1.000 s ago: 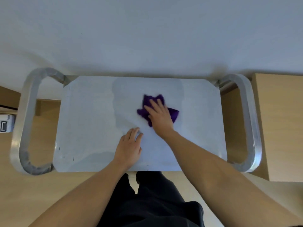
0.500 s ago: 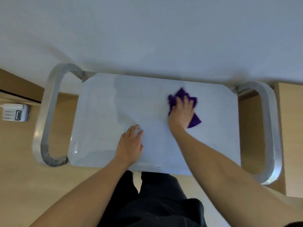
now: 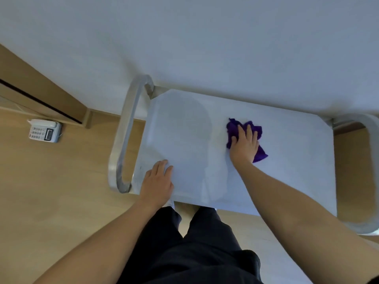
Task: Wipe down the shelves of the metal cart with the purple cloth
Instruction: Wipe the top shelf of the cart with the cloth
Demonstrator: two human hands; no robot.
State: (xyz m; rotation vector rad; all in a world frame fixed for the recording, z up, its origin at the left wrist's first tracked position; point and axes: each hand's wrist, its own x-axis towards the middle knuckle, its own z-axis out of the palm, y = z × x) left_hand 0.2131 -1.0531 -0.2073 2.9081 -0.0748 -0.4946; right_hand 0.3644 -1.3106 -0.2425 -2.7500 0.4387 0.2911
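I am pressing my right hand (image 3: 244, 147) flat on the purple cloth (image 3: 233, 129), fingers laid out nearly straight and a little spread, palm down, not curling round it. The cloth is lying bunched under that hand on the top shelf (image 3: 184, 130) of the metal cart, right of the shelf's middle, with a crumpled edge showing past my fingertips and a corner sticking out by my wrist. My left hand (image 3: 158, 182) is resting open on the same shelf near its front left corner, fingers straight and close together, holding nothing. The shelf is looking pale and dull, with a faint darker patch with a curved edge left of the cloth; I cannot tell whether that is damp or a reflection. A looped metal handle (image 3: 127, 128) is curving round the shelf's left end, and a second handle (image 3: 369, 124) is showing at the right end, partly cut off by the frame. The cart is standing right against a plain white wall (image 3: 205, 37). My dark trousers (image 3: 194, 253) are showing below the front edge. Light wooden floor (image 3: 51, 191) is spreading out to the left, where a white telephone (image 3: 44, 131) is sitting on the floor beside a wooden door frame (image 3: 41, 89).
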